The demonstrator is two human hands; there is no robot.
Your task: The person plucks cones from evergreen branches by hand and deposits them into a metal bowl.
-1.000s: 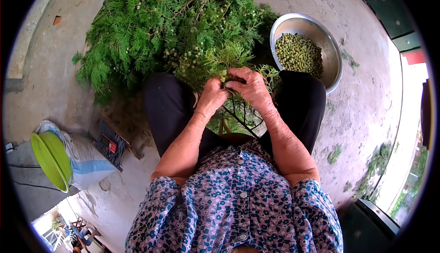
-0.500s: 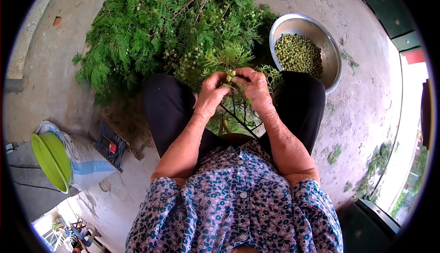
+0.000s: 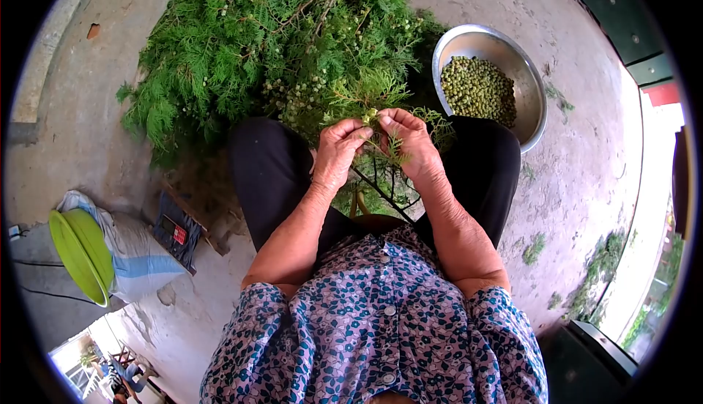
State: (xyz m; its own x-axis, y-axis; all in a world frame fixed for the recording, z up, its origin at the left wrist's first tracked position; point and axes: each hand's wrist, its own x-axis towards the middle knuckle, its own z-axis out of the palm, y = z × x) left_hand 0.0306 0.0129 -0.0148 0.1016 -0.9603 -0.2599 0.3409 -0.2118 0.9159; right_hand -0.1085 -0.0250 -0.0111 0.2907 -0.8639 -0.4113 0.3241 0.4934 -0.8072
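My left hand (image 3: 339, 153) is closed, its thumb and fingers pinching an evergreen sprig (image 3: 395, 149) above my lap. Opposite it, my right hand (image 3: 411, 144) is closed as well, its fingertips pinched at a small pale-green cone (image 3: 370, 116) on the sprig. The two sets of fingertips almost meet there, and they partly cover the cone. A dark bare stem (image 3: 382, 190) runs down from under the hands toward my waist. Just beyond my hands lies a big heap of cut evergreen branches (image 3: 212, 60) dotted with pale cones.
A metal basin (image 3: 533, 85) partly filled with small green cones (image 3: 476, 90) stands by my right knee. On the left are a lime-green tub (image 3: 77, 254), a white-and-blue sack (image 3: 143, 265) and a calculator (image 3: 174, 230) on dark cloth. Loose sprigs (image 3: 534, 249) litter the floor at right.
The right fingertips have shifted slightly right and down at the cone, with the index finger now more bent. My left hand has hardly moved.
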